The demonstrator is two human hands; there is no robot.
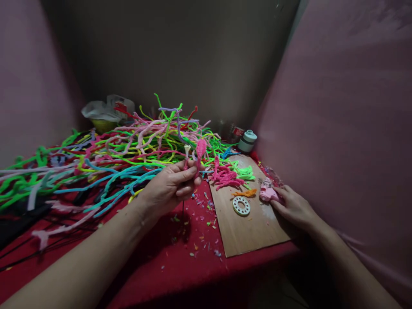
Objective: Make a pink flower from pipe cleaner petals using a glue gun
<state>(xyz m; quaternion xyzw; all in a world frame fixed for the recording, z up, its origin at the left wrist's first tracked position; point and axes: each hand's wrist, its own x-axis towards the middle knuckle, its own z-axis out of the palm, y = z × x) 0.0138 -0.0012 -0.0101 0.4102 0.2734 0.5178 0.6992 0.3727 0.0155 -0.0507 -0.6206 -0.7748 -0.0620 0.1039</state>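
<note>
My left hand (182,180) is raised over the near edge of the pile, its fingers pinching a bright pink pipe-cleaner petal (201,148). In the same grip is a thin stem topped with pale cream stamens (187,149); its dark wire hangs below the hand. My right hand (294,207) is at the right side of the cardboard, its fingers closed around what looks like a pink glue gun (267,191), partly hidden by the hand. Beside it on the cardboard lie pink petal pieces (227,175), green pieces (246,172), an orange piece (245,193) and a white ring with holes (241,206).
A big tangle of colourful pipe cleaners (128,146) covers the left and back of the red-covered table (180,262). A brown cardboard sheet (244,236) lies at right. Behind are a pale lidded jar (247,141) and a plastic-covered yellow container (104,124). Clippings litter the cloth.
</note>
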